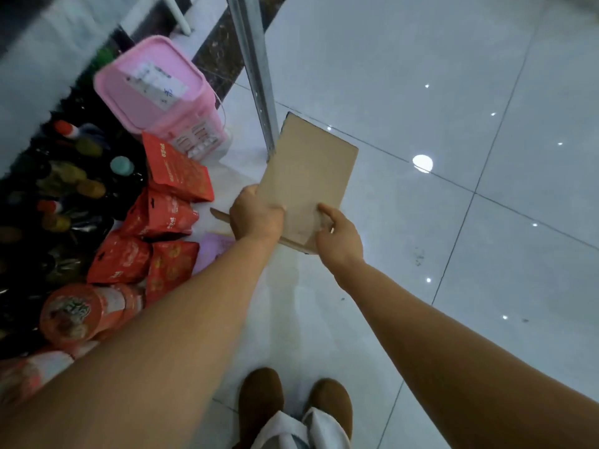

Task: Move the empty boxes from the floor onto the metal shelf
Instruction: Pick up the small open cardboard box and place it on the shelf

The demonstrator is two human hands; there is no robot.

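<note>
Glossy white floor tiles (453,92) spread below two brown shoes (259,406). One cardboard box (308,176) is held in the air beside one metal shelf post (256,69), the left hand (256,218) and right hand (338,233) curling fingers (324,210) around its near end. Four red packets (178,170) lie left.

I have one view only, from a wide-angle camera worn on the head, looking steeply down and forward. Both forearms reach away from the lens toward the middle of the frame, close to it. The shoes (293,406) sit at the bottom edge, almost directly beneath me. The tiled floor (453,92) fills the right side and curves at the edges. A metal shelf post (256,72) rises at top centre.
</note>
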